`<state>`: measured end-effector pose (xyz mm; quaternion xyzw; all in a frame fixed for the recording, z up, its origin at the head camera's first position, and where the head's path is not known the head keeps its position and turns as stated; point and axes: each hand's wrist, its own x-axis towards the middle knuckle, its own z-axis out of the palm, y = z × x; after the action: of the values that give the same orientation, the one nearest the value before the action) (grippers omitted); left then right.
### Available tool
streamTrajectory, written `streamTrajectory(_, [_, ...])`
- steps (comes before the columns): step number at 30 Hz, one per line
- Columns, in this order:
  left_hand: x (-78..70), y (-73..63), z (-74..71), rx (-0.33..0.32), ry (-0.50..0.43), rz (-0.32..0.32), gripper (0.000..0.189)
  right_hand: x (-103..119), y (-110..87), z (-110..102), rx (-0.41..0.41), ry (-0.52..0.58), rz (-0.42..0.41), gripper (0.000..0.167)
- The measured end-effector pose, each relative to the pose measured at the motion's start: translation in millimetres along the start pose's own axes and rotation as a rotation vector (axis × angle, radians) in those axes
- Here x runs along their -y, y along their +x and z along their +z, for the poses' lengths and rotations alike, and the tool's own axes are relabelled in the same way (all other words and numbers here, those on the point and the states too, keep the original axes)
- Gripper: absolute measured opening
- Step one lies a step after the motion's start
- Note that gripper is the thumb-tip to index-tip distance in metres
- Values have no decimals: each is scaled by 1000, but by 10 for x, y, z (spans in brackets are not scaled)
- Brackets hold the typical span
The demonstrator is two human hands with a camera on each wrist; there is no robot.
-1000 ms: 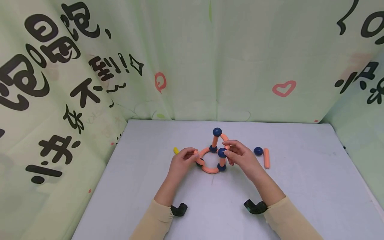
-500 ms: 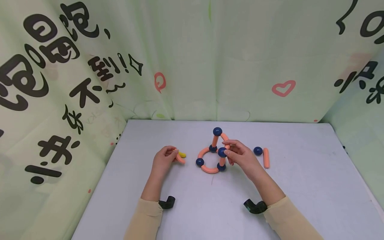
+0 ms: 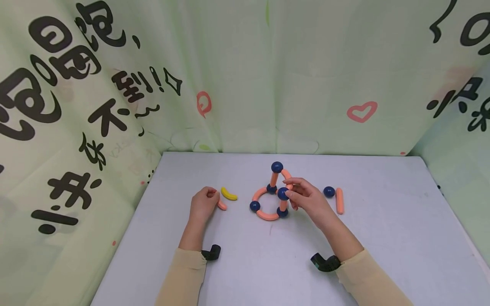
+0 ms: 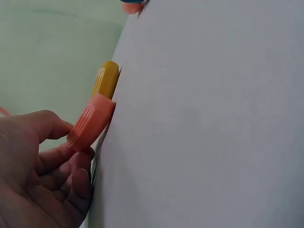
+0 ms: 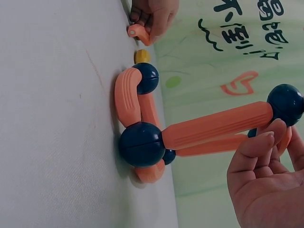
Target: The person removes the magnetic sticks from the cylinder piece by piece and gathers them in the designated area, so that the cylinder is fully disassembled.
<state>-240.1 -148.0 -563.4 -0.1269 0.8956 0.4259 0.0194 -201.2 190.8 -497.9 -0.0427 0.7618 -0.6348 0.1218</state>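
Observation:
In the head view, a frame of orange rods and navy balls stands mid-table: a ring of curved rods (image 3: 267,216) below, two straight rods (image 3: 274,180) rising from it, and a ball (image 3: 277,167) on top. My right hand (image 3: 307,197) pinches the frame at its upper near ball (image 5: 285,104), beside the upper curved rod. To the left, my left hand (image 3: 204,205) pinches a loose curved orange rod (image 4: 92,121) between thumb and fingers, low at the tabletop. Just past this rod lies a curved yellow rod (image 3: 229,194).
Right of the frame, a loose navy ball (image 3: 329,192) and a straight orange rod (image 3: 340,201) lie side by side on the white table (image 3: 390,238). A printed pale green curtain (image 3: 245,76) hangs behind the table's back edge.
My left hand has moved left, away from the ring, taking a curved orange rod with it and lowering it near the yellow one. My right hand keeps its hold on the frame.

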Motion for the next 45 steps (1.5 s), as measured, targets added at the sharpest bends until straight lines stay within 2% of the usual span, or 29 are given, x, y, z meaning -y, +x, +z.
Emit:
streamTrajectory(13, [-79,152,-20,19,-23,-57,28,18,1,1,-1,9,7,43])
streamTrajectory(20, [-48,196,-1,50,-59,-101,29,8,16,4,-2,17,9,43])
streamTrajectory(29, [2,201,-2,54,-83,-107,31,-13,18,5,-6,14,12,42])
streamTrajectory(45, [22,119,-1,29,-131,-67,33,-14,7,5,5,39,-4,44])
